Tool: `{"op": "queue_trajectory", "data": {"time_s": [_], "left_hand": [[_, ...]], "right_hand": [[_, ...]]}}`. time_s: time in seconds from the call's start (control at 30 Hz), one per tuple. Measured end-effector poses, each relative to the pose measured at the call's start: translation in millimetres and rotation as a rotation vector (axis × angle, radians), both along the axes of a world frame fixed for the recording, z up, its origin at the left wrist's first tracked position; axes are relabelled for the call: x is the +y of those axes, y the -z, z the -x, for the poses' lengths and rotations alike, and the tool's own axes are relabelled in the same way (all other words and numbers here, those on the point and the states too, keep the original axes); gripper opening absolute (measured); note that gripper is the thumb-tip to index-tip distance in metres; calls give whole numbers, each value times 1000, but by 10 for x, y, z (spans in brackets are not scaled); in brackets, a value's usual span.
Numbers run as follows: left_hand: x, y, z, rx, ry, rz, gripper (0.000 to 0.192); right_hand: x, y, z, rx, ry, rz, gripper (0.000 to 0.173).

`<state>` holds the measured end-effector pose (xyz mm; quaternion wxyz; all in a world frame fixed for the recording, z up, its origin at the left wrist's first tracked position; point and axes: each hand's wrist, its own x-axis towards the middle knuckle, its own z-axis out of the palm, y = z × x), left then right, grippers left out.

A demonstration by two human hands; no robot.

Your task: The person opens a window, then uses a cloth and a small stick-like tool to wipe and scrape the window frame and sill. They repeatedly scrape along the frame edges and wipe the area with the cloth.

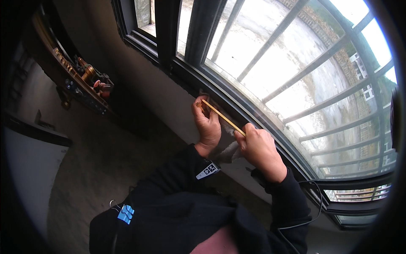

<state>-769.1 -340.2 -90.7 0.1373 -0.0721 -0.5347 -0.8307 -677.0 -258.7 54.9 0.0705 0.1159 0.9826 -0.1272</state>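
Observation:
My right hand (261, 147) grips one end of a thin yellow stick (224, 117), possibly a wooden chopstick. The stick slants up and left, and its far tip meets the fingers of my left hand (207, 127). Those fingers are curled around a small orange-brown piece (199, 105), too small to name. A greyish cloth (226, 153) hangs under and between my hands; I cannot tell which fingers hold it. Both hands are close to the dark window frame (236, 113).
Beyond the window glass stand metal bars (279, 30). At left is dark wooden furniture (83, 87) bearing a brass-coloured object (88, 73) and several small items. A black cable (321, 200) runs by my right sleeve. A blue binder clip (126, 214) is on my dark clothing.

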Motion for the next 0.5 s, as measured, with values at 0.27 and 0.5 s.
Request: {"op": "queue_trajectory", "data": {"time_s": [0.27,0.5], "left_hand": [[101,-15,-22,-136,-40,-140,36],[112,-54,-4,-204,-61,-195,28]], "right_hand": [[84,187,-57,173,-62,278,21],[-39,109,-80,15,25,282,39]]}}
